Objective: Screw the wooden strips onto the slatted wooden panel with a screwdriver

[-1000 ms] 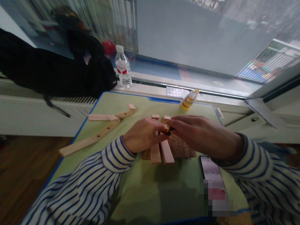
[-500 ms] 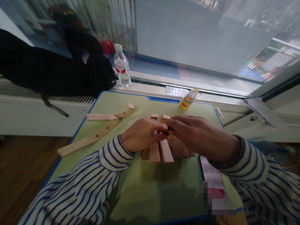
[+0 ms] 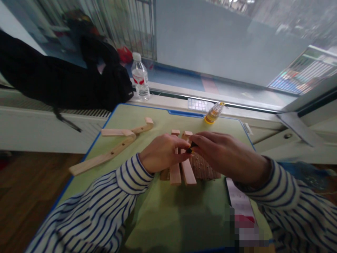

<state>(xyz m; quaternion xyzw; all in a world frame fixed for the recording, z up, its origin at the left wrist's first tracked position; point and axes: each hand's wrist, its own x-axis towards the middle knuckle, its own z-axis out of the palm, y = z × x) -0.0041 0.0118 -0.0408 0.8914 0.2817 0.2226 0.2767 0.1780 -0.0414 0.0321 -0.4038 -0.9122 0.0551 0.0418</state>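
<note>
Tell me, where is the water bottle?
In the head view, the water bottle stands upright on the windowsill, left of centre, just right of the black bag, beyond the green table.

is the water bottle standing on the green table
No, the water bottle stands upright on the white window ledge behind the green table.

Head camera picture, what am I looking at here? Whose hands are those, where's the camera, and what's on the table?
No machine: a person in striped sleeves wears the camera on the head, looking down at their own hands. The left hand lies over pale wooden slats on a green table. The right hand pinches a small dark object, too small to identify. Curved wooden pieces lie to the left, a phone to the right; a water bottle and black bag sit on the sill behind.
</note>
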